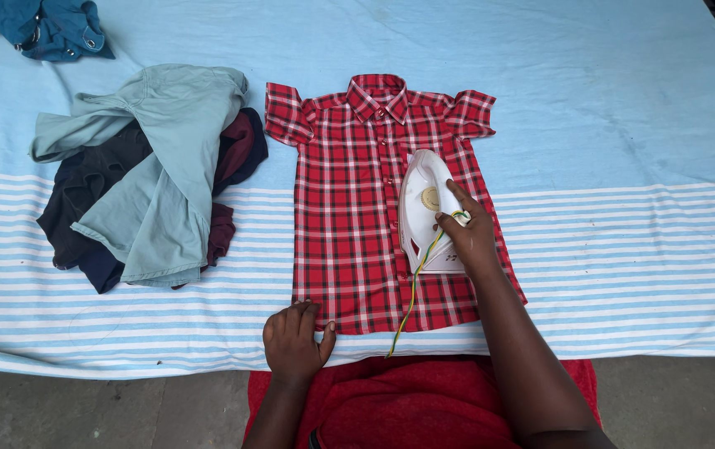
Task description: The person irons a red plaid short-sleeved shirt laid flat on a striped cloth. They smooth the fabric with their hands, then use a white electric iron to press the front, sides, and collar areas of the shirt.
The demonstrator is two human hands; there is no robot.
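Observation:
A small red plaid short-sleeved shirt [349, 216] lies flat and buttoned on a light blue striped sheet [623, 249]. A white electric iron [424, 195] rests on the shirt's right half, nose pointing toward the collar. My right hand [467, 233] is closed around the iron's handle, and a yellow-green cord [411, 299] runs from the iron down over the hem. My left hand [295, 339] presses flat on the lower left corner of the shirt's hem, fingers together.
A heap of clothes [145, 179], pale teal on top with dark navy and maroon beneath, lies left of the shirt. A blue garment [46, 29] sits at the far left corner. Grey floor [83, 411] runs along the near edge, red cloth [399, 407] on my lap.

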